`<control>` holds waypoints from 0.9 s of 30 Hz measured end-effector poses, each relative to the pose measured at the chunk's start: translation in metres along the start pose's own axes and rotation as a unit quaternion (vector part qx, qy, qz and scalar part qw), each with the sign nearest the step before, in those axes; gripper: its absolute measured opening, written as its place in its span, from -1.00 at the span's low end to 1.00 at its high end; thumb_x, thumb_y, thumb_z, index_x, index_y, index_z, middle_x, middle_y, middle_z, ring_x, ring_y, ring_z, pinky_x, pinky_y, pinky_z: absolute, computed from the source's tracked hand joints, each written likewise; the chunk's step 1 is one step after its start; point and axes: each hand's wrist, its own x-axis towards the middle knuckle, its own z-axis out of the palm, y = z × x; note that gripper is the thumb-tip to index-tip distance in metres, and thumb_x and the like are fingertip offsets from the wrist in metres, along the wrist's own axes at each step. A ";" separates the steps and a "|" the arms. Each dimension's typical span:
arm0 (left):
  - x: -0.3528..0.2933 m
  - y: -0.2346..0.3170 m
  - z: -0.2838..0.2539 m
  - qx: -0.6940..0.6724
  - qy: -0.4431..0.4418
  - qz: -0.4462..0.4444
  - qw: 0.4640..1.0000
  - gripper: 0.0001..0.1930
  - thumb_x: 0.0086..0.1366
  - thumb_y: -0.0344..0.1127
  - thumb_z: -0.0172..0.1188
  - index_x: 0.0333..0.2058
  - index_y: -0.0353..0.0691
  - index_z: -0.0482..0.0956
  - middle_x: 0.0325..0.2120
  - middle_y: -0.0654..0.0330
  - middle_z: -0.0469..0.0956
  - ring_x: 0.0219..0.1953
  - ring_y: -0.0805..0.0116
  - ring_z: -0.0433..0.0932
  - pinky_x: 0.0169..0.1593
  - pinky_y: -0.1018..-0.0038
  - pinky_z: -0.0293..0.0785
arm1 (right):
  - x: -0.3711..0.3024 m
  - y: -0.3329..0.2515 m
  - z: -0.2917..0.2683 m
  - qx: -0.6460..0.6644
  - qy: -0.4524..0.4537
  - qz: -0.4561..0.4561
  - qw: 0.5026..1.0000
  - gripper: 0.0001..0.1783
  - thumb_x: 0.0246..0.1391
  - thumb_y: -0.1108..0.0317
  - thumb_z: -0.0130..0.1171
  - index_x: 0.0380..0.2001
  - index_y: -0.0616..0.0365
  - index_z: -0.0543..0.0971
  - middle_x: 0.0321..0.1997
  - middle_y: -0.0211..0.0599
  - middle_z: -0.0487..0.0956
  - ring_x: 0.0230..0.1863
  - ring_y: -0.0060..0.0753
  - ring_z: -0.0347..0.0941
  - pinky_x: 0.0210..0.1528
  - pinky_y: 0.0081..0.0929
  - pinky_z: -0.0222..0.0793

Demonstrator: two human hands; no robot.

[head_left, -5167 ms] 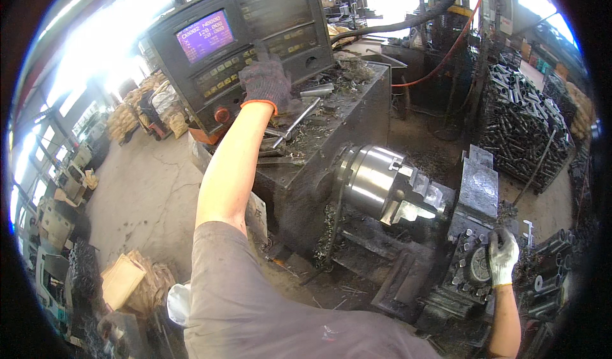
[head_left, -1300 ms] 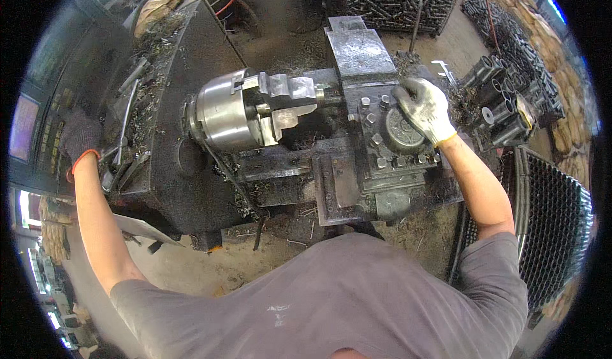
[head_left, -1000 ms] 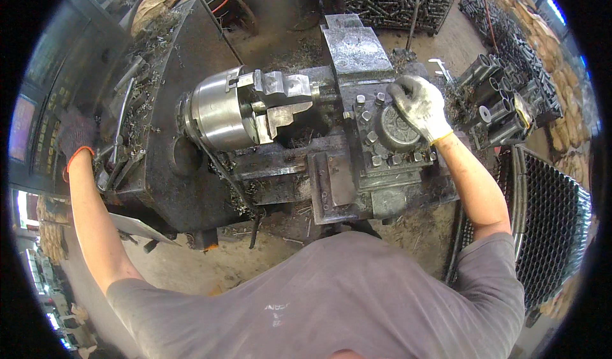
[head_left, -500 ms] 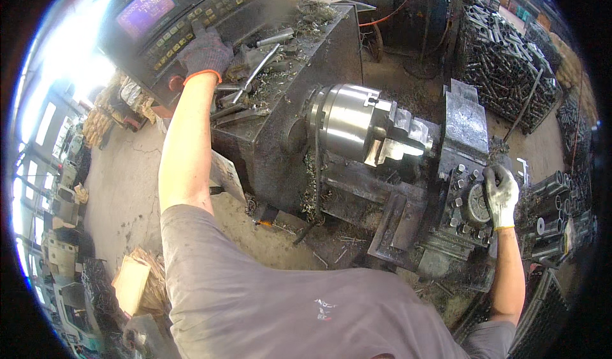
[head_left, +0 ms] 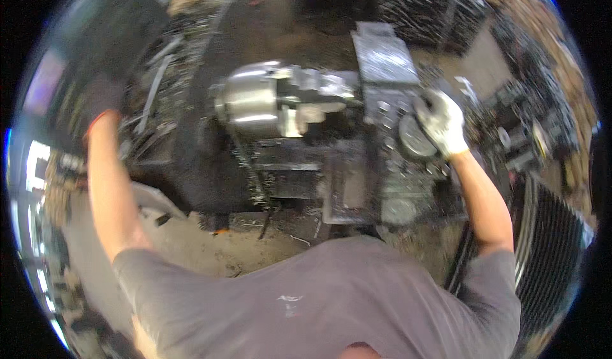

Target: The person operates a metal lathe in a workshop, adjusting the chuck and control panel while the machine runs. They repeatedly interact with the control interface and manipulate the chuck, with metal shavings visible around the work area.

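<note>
My left hand (head_left: 105,98), in a dark glove with an orange cuff, is near the dark control panel (head_left: 76,53) at far left. Motion smears its fingers. On the right, my right hand (head_left: 443,120) wears a white glove and lies over the lathe's bolted tool post (head_left: 389,123), at the edge of a round metal cap (head_left: 415,137). Its fingers are curled; whatever they grip is hidden. A shiny lathe chuck (head_left: 252,101) with stepped jaws (head_left: 312,110) sits between my arms. No workpiece can be made out through the blur.
A long metal wrench-like bar (head_left: 154,94) lies on the chip-strewn headstock, right of my left hand. Behind the tool post is a flat metal block (head_left: 386,56). Metal tubes (head_left: 526,133) are stacked at right; a bin of metal parts (head_left: 427,8) stands at the back.
The view has swung right, so chuck and tool post appear further left. My left hand was at the panel's buttons and is now blurred. My right hand remains at the tool post.
</note>
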 end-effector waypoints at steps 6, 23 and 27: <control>0.008 0.001 0.004 0.094 -0.012 -0.027 0.995 -0.20 0.35 0.34 0.13 0.34 -0.16 0.48 0.32 -0.20 0.46 0.32 -0.20 0.50 0.34 -0.09 0.41 | 0.008 -0.016 -0.004 0.003 -0.069 0.058 0.996 -0.69 0.22 0.02 0.31 -0.29 0.02 0.77 -0.26 -0.09 0.73 -0.19 0.05 0.69 -0.10 -0.11 0.59; -0.006 0.010 -0.008 0.114 0.030 -0.035 0.992 -0.31 0.34 0.23 0.19 0.27 -0.12 0.56 0.30 -0.12 0.48 0.29 -0.19 0.53 0.27 -0.12 0.47 | 0.008 -0.019 -0.006 0.025 -0.074 0.050 0.996 -0.68 0.22 0.03 0.30 -0.27 0.05 0.76 -0.25 -0.04 0.72 -0.16 0.09 0.67 -0.08 -0.07 0.57; -0.007 0.011 -0.010 0.089 0.069 -0.008 0.994 -0.31 0.34 0.25 0.17 0.24 -0.16 0.60 0.29 -0.16 0.50 0.27 -0.21 0.54 0.27 -0.10 0.47 | 0.008 -0.021 -0.006 0.022 -0.072 0.056 0.996 -0.69 0.21 0.03 0.30 -0.28 0.04 0.76 -0.26 -0.05 0.72 -0.16 0.09 0.67 -0.09 -0.07 0.57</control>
